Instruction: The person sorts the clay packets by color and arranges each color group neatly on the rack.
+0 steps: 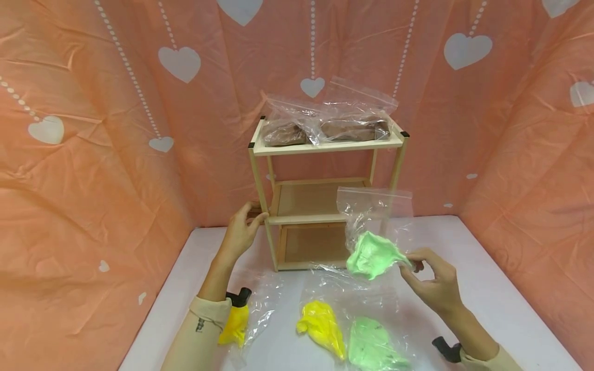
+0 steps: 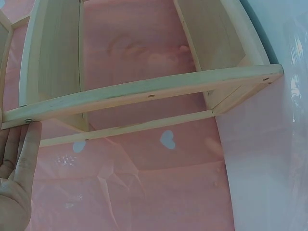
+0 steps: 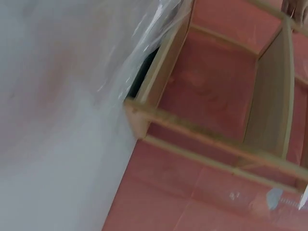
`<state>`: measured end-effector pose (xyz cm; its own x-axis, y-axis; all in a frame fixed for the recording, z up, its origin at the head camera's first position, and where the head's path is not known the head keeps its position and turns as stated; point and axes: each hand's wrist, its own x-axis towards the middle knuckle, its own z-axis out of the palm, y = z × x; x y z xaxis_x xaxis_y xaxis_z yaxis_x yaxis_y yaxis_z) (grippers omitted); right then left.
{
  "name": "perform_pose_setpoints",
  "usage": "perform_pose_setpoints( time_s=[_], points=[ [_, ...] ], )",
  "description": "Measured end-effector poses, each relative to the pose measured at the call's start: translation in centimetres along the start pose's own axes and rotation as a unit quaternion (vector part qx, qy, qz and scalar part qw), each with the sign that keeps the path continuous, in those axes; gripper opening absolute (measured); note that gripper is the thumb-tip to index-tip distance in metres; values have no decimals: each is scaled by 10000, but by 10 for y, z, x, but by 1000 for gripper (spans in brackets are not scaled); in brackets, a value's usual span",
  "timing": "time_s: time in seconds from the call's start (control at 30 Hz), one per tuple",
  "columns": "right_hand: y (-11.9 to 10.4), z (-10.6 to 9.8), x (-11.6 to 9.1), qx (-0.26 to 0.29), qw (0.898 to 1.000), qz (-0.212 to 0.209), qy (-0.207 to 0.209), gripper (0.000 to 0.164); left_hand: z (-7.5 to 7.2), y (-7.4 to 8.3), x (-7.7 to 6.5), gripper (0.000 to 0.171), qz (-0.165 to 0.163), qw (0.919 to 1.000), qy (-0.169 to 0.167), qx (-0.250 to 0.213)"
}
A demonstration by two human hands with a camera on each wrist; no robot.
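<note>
My left hand grips the left front post of a small wooden shelf rack at its middle shelf. Part of that hand shows at the edge of the left wrist view, against the wood. With thumb and fingers, my right hand pinches the corner of a clear zip bag of light green clay. This bag hangs raised before the right side of the rack. On the table below lie a bag of yellow clay and another bag of light green clay.
Two clear zip bags holding brown blocks lie on the rack's top shelf. An orange-yellow bagged lump is partly behind my left forearm. Pink cloth with white hearts encloses the white table on the back and sides.
</note>
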<state>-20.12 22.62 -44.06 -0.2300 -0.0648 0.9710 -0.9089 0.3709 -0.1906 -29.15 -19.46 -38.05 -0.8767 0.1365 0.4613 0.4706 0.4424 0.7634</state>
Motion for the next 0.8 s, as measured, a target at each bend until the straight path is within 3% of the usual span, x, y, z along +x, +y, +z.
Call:
perform_pose_setpoints(
  time_s=[0.2,0.37,0.8],
  points=[
    [9,21,-2,-17,9997,210,-107,45,-2,0,1,29,-4,10000,3,-34],
    [15,40,1,157,9989,416,-176,14,-2,0,1,29,-45,10000,11,-41],
    [15,88,25,340,9949,937,158,24,-1,1,0,30,-113,9998,-42,-153]
  ],
)
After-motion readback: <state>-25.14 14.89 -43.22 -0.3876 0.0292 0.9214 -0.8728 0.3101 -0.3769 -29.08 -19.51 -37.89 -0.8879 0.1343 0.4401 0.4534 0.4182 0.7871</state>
